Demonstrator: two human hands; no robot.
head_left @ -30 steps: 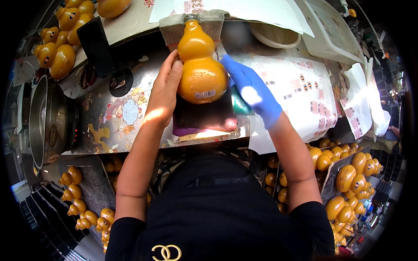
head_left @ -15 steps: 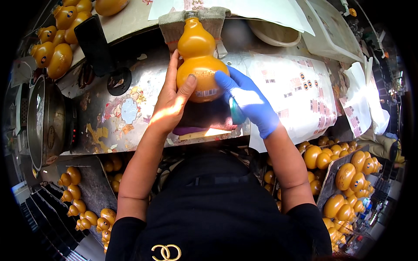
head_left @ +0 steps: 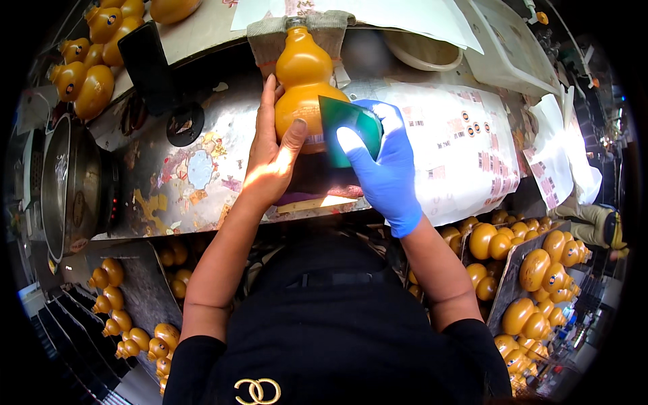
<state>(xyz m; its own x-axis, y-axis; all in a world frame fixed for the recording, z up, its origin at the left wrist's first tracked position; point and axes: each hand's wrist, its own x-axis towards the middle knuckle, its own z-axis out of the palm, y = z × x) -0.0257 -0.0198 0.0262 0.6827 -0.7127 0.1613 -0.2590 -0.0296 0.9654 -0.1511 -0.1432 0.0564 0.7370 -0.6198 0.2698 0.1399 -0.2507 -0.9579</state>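
Note:
A glossy yellow gourd-shaped bottle (head_left: 303, 64) lies on its side, its clear neck pointing away from me on a grey cloth (head_left: 264, 39). My bare left hand (head_left: 273, 152) is closed around the left side of its wide lower bulb, thumb on top. In my blue-gloved right hand (head_left: 385, 162) is a flat green squeegee (head_left: 351, 131), gripped between thumb and fingers. The squeegee covers the right part of the lower bulb and hides most of the printed label there. Whether its edge touches the bottle I cannot tell.
White sheets of printed decals (head_left: 459, 145) lie right of the bottle. A metal pan (head_left: 64, 189) stands at the left, near a black phone (head_left: 145, 67) on a round base. More gourd bottles (head_left: 94, 91) fill the far left and boards (head_left: 540, 270) on both sides below the table.
My right hand has drawn back from the bottle's side and turned, bringing the green squeegee's flat face into view over the lower bulb. My left hand keeps its hold.

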